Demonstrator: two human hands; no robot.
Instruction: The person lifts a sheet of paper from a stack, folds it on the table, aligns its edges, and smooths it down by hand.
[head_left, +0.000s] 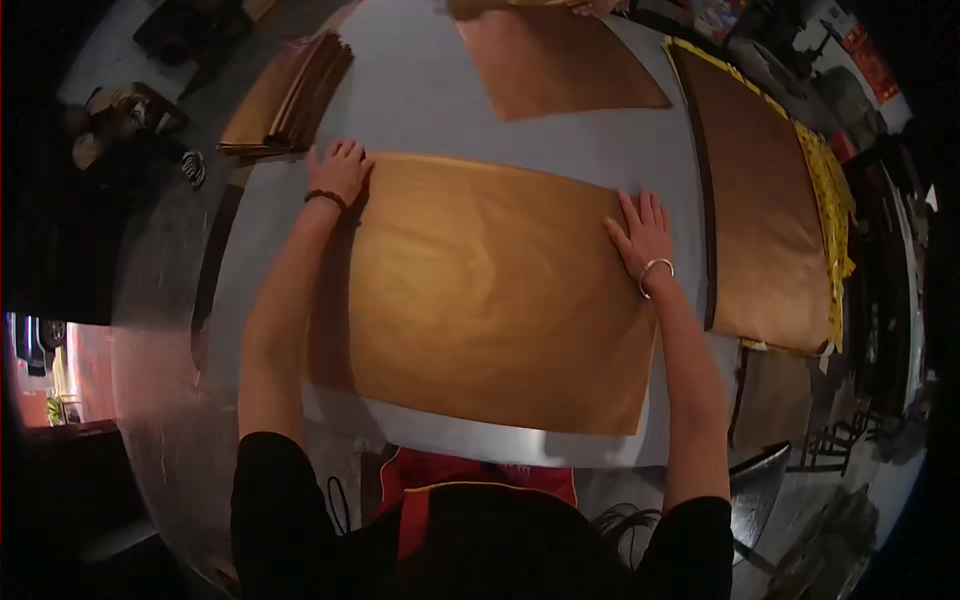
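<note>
A large brown sheet [490,290], slightly wrinkled, lies across the grey table [400,75] in front of me. My left hand [338,172] rests flat at its far left corner, fingers spread, with a dark beaded bracelet on the wrist. At the far right corner lies my right hand [642,235], fingers apart, a light bangle on its wrist. Neither hand grips anything. A darker strip [330,310] runs along the sheet's left side.
Folded brown sheets [290,95] are stacked at the back left. Another brown sheet [560,65] lies at the far side, near a person's hand [598,7]. On the right is a brown pile [765,210] with yellow edging [825,190].
</note>
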